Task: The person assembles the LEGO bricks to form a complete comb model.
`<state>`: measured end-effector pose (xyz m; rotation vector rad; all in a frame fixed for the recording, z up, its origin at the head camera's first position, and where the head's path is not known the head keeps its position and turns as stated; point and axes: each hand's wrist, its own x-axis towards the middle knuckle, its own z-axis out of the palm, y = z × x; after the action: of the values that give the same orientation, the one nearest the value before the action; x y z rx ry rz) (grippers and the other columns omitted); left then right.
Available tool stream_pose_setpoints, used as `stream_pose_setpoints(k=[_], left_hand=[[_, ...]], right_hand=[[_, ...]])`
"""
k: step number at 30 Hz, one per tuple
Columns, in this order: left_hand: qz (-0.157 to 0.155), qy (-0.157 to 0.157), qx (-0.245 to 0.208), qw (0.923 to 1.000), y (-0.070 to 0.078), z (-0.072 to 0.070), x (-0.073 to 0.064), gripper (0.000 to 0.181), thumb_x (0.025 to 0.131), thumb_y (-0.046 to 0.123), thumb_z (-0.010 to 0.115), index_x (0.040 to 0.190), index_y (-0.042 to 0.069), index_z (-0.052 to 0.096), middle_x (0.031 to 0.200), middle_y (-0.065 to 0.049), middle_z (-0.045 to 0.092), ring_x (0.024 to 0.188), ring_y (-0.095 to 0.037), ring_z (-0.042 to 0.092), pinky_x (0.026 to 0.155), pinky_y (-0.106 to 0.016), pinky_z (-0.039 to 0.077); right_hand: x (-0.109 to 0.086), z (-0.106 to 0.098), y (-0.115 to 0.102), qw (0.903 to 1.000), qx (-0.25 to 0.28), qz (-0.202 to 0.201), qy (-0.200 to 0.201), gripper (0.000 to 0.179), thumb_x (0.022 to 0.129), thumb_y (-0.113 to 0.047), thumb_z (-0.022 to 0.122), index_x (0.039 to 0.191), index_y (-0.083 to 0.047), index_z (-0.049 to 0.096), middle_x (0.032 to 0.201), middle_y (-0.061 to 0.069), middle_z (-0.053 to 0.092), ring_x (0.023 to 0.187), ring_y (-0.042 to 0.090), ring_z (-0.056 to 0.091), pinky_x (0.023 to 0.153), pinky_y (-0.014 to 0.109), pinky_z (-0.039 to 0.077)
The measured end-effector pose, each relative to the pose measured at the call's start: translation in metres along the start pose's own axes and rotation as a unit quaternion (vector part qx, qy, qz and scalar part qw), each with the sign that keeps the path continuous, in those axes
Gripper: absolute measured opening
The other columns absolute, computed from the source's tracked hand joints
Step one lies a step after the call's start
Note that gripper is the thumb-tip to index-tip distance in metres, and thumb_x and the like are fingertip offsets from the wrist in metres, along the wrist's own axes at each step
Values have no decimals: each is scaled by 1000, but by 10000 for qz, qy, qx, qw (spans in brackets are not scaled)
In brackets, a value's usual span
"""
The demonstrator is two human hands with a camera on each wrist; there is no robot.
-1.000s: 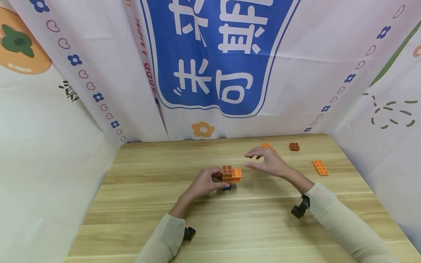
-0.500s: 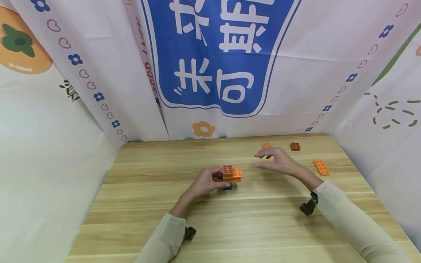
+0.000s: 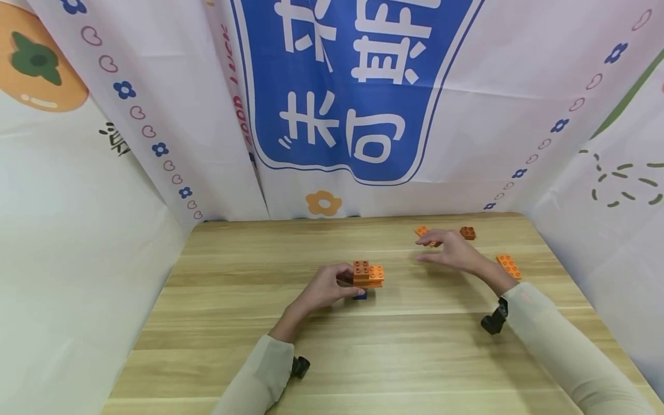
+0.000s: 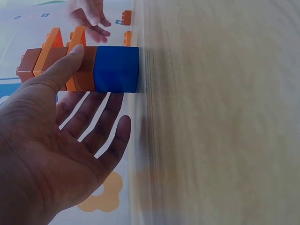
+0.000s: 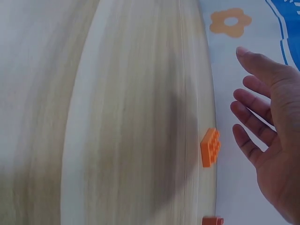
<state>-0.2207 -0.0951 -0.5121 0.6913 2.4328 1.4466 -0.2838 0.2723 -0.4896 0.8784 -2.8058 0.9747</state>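
Note:
My left hand (image 3: pixel 327 286) grips a stack of toy building bricks (image 3: pixel 361 268) standing upright near the middle of the table. In the left wrist view the thumb presses one side of it and the fingers lie behind. A blue brick (image 4: pixel 116 69) forms the bottom, at the table surface. Above it brown bricks alternate with two orange plates, which stick out to one side. My right hand (image 3: pixel 451 251), its fingers apart and holding nothing, hovers near a studded orange plate (image 3: pixel 422 230) at the back and partly covers it in the head view.
Right of that plate, a small brown brick (image 3: pixel 468 233) lies near the table's back edge. Another orange plate (image 3: pixel 509 267) sits farther right, by my right wrist. Printed cloth walls (image 3: pixel 467 144) enclose the wooden table (image 3: pixel 249 253) at the back and sides.
My right hand has moved rightward and slightly back, away from the stack and towards the orange plate at the back. The left hand keeps its grip on the stack in the same place.

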Motion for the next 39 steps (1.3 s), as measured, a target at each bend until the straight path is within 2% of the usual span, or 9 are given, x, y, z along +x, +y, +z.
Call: stream_pose_setpoints(k=[8, 16, 28, 35, 39], left_hand=[[-61, -33, 12, 10000, 1, 0, 1, 31, 90, 21, 88, 116, 10, 75, 109, -2, 77, 100, -15, 72, 84, -26, 61], [-61, 5, 104, 9999, 0, 1, 1, 31, 89, 19, 88, 116, 10, 75, 109, -2, 77, 100, -14, 72, 84, -25, 61], [-80, -11, 75, 9999, 3, 0, -1, 30, 90, 20, 88, 115, 9, 75, 109, -3, 77, 100, -16, 72, 85, -28, 62], [-67, 7, 112, 9999, 2, 1, 0, 30, 90, 19, 88, 115, 8, 75, 109, -4, 77, 100, -16, 73, 84, -27, 62], [-45, 28, 106, 9999, 3, 1, 0, 30, 90, 19, 88, 115, 8, 75, 109, -4, 77, 101, -17, 73, 84, -28, 62]], right_hand=[[2, -8, 11, 9997, -20, 240, -48, 40, 87, -17, 90, 121, -1, 77, 124, 17, 75, 112, 37, 71, 92, 57, 59], [4, -14, 20, 9993, -25, 366, -65, 41, 87, -18, 90, 122, 0, 77, 124, 18, 75, 114, 38, 70, 92, 57, 59], [4, -9, 39, 9984, -118, 541, 62, 40, 86, -21, 91, 118, 0, 78, 122, 19, 75, 110, 38, 70, 90, 57, 60], [6, -6, 48, 9982, -227, 495, 252, 44, 85, -21, 91, 119, 2, 76, 114, 18, 76, 101, 35, 72, 84, 54, 60], [7, -5, 51, 9979, -256, 536, 265, 44, 86, -21, 91, 120, 3, 76, 115, 19, 76, 100, 34, 71, 83, 52, 61]])
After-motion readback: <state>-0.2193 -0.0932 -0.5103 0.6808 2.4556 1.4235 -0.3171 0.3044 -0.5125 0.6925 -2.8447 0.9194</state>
